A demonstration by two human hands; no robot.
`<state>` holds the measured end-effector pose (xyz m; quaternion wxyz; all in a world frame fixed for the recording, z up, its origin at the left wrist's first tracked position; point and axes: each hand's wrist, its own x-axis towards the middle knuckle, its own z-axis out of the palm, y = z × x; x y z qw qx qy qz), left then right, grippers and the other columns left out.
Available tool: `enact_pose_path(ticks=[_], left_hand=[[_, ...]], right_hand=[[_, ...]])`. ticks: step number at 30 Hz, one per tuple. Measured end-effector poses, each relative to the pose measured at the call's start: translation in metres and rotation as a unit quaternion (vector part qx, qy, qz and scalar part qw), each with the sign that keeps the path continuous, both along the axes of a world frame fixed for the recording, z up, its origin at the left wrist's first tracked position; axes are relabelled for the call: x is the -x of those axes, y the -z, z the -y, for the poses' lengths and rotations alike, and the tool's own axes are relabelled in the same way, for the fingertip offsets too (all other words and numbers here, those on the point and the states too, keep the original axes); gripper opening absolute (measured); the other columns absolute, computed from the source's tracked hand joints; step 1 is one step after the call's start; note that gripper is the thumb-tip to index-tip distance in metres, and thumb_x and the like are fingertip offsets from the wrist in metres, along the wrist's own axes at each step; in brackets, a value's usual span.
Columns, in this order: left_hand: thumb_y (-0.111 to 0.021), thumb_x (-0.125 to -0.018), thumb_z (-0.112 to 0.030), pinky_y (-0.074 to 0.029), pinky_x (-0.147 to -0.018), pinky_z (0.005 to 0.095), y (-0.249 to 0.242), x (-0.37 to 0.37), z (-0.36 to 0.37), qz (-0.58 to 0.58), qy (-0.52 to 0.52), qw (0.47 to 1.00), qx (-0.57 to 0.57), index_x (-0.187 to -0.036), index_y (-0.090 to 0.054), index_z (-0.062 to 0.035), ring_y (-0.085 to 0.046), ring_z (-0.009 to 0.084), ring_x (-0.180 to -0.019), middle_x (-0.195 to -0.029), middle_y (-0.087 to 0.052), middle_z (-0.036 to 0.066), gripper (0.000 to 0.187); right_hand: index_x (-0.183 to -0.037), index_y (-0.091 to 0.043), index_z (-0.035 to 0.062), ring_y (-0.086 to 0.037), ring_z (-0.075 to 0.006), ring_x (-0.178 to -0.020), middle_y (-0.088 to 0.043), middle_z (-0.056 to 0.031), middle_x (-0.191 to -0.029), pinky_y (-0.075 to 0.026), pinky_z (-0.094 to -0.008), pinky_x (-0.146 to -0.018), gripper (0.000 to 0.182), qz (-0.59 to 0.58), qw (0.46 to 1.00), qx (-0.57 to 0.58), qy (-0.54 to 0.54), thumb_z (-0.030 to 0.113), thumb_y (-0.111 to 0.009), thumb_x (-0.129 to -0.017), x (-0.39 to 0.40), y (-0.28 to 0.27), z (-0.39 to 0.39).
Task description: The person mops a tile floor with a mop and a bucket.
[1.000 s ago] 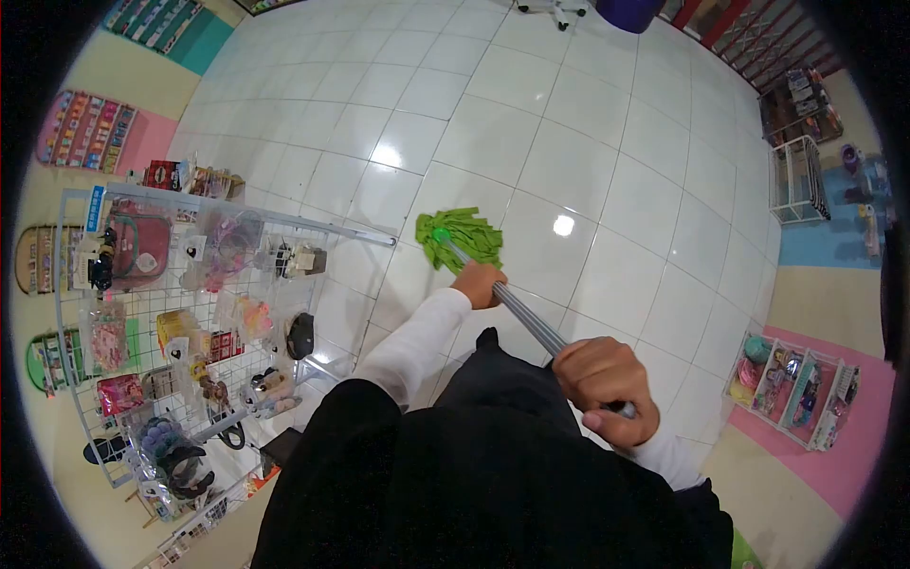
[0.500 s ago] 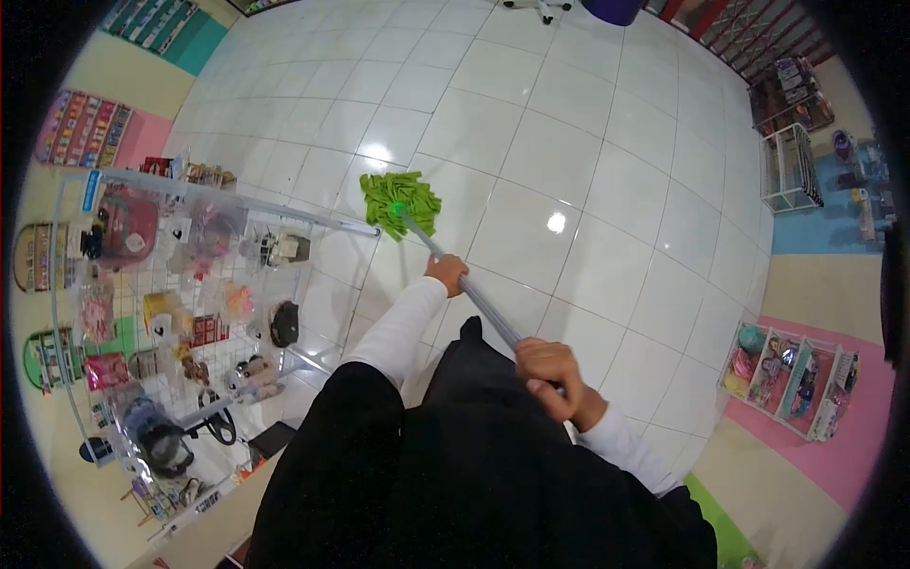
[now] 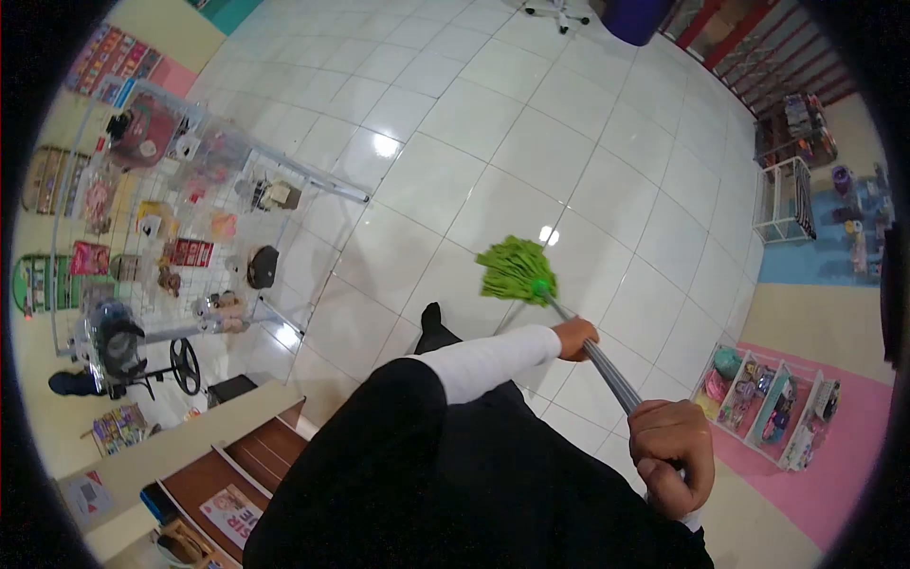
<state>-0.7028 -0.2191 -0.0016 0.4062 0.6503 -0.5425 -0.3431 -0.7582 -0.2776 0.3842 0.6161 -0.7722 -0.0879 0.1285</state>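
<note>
A mop with a grey pole (image 3: 613, 375) slants from the lower right toward the middle of the view. Its bright green head (image 3: 518, 269) lies spread on the white tiled floor (image 3: 398, 247), joined to the pole by a green socket. My left hand (image 3: 574, 339) is closed round the pole a short way above the socket. Higher up, my right hand (image 3: 671, 457) wraps the pole near its upper end, thumb folded over. Both arms have white sleeves, and my dark clothing hides part of the floor below.
On the left stands a wire display rack (image 3: 204, 223) with hanging goods, its feet on the tiles. A brown-shelved counter (image 3: 213, 488) is at lower left. White wall baskets (image 3: 773, 408) hang at right. A purple bin (image 3: 633, 19) and a wheeled chair base (image 3: 559, 14) are far ahead.
The mop head has swept right and nearer to me across the tiles. Both hands have moved right with the pole, and the view has shifted, showing more of the counter.
</note>
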Motion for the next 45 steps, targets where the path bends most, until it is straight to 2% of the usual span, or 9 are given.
enact_pose_path(ticks=[6, 11, 12, 16, 22, 29, 37, 43, 45], left_hand=[[-0.066, -0.066, -0.021, -0.036, -0.084, 0.0503, -0.012, 0.024, 0.001, 0.001, -0.041, 0.999, 0.023, -0.070, -0.053, -0.0129, -0.057, 0.0264, -0.073, -0.067, -0.056, 0.003, 0.015], [-0.064, -0.068, -0.027, -0.039, -0.080, 0.0464, -0.055, 0.001, -0.039, 0.014, -0.058, 0.998, -0.017, -0.075, -0.060, -0.0155, -0.060, 0.0234, -0.081, -0.077, -0.062, 0.004, 0.014], [-0.064, -0.069, -0.028, -0.038, -0.072, 0.0405, -0.072, -0.009, -0.051, 0.053, -0.051, 0.997, -0.028, -0.070, -0.060, -0.0143, -0.060, 0.0248, -0.074, -0.071, -0.062, 0.006, 0.015], [-0.063, -0.065, -0.025, -0.038, -0.068, 0.0386, -0.063, -0.040, -0.112, 0.082, -0.104, 0.991, -0.032, -0.061, -0.056, -0.0127, -0.058, 0.0271, -0.064, -0.060, -0.056, 0.007, 0.015], [-0.063, -0.062, -0.021, -0.042, -0.064, 0.0384, -0.064, -0.120, -0.237, 0.116, -0.210, 0.961, -0.136, -0.057, -0.055, -0.0115, -0.057, 0.0291, -0.063, -0.060, -0.057, 0.010, 0.013], [-0.062, -0.060, -0.015, -0.043, -0.064, 0.0410, -0.021, -0.193, -0.372, 0.151, -0.296, 0.938, -0.099, -0.060, -0.058, -0.0102, -0.057, 0.0311, -0.064, -0.061, -0.057, 0.012, 0.007], [-0.064, -0.063, -0.019, -0.038, -0.073, 0.0376, -0.033, -0.225, -0.385, 0.166, -0.255, 0.934, -0.187, -0.066, -0.061, -0.0137, -0.058, 0.0252, -0.071, -0.066, -0.060, 0.007, 0.007], [-0.068, -0.060, -0.021, -0.039, -0.072, 0.0383, 0.011, -0.240, -0.421, 0.187, -0.260, 0.918, -0.234, -0.068, -0.063, -0.0161, -0.058, 0.0226, -0.078, -0.072, -0.061, 0.004, 0.011], [-0.067, -0.059, -0.021, -0.041, -0.069, 0.0408, 0.046, -0.249, -0.455, 0.206, -0.261, 0.899, -0.284, -0.066, -0.061, -0.0167, -0.057, 0.0234, -0.080, -0.071, -0.059, 0.003, 0.010]], right_hand=[[-0.047, -0.038, 0.0029, -0.039, -0.0299, -0.040, -0.039, -0.0093, -0.045, -0.035, -0.0369, -0.044, 0.016, 0.016, 0.990, 0.063, -0.129, 0.009, -0.052, -0.053, -0.004, 0.012, -0.021], [-0.047, -0.041, 0.0045, -0.041, -0.0234, -0.036, -0.041, -0.0066, -0.044, -0.033, -0.0326, -0.039, 0.020, 0.104, 0.966, -0.073, -0.224, 0.009, -0.055, -0.060, -0.025, 0.006, -0.030], [-0.047, -0.042, 0.0047, -0.041, -0.0210, -0.034, -0.041, -0.0057, -0.043, -0.033, -0.0310, -0.038, 0.020, 0.127, 0.956, -0.119, -0.238, 0.008, -0.055, -0.061, -0.030, 0.004, -0.032], [-0.046, -0.041, 0.0053, -0.043, -0.0171, -0.035, -0.043, -0.0045, -0.044, -0.035, -0.0285, -0.037, 0.026, 0.153, 0.934, -0.187, -0.265, 0.010, -0.056, -0.067, -0.056, 0.009, -0.060], [-0.043, -0.039, 0.0035, -0.040, -0.0203, -0.034, -0.037, -0.0057, -0.040, -0.036, -0.0311, -0.041, 0.028, 0.138, 0.939, -0.276, -0.151, 0.015, -0.056, -0.062, -0.105, 0.046, -0.135], [-0.044, -0.036, 0.0034, -0.039, -0.0224, -0.035, -0.038, -0.0081, -0.043, -0.035, -0.0338, -0.042, 0.029, 0.177, 0.934, -0.291, -0.110, 0.016, -0.056, -0.062, -0.169, 0.088, -0.255], [-0.043, -0.037, 0.0094, -0.036, -0.0137, -0.030, -0.037, -0.0012, -0.036, -0.038, -0.0300, -0.046, 0.037, 0.199, 0.937, -0.285, -0.048, 0.024, -0.057, -0.069, -0.191, 0.097, -0.262], [-0.046, -0.042, 0.0024, -0.046, -0.0238, -0.043, -0.044, -0.0099, -0.047, -0.042, -0.0386, -0.060, 0.040, 0.141, 0.966, -0.207, 0.068, 0.029, -0.054, -0.074, -0.171, 0.154, -0.270], [-0.053, -0.046, 0.0001, -0.049, -0.0268, -0.053, -0.047, -0.0131, -0.056, -0.042, -0.0419, -0.070, 0.031, 0.112, 0.974, -0.196, 0.006, 0.024, -0.048, -0.073, -0.169, 0.192, -0.283]])
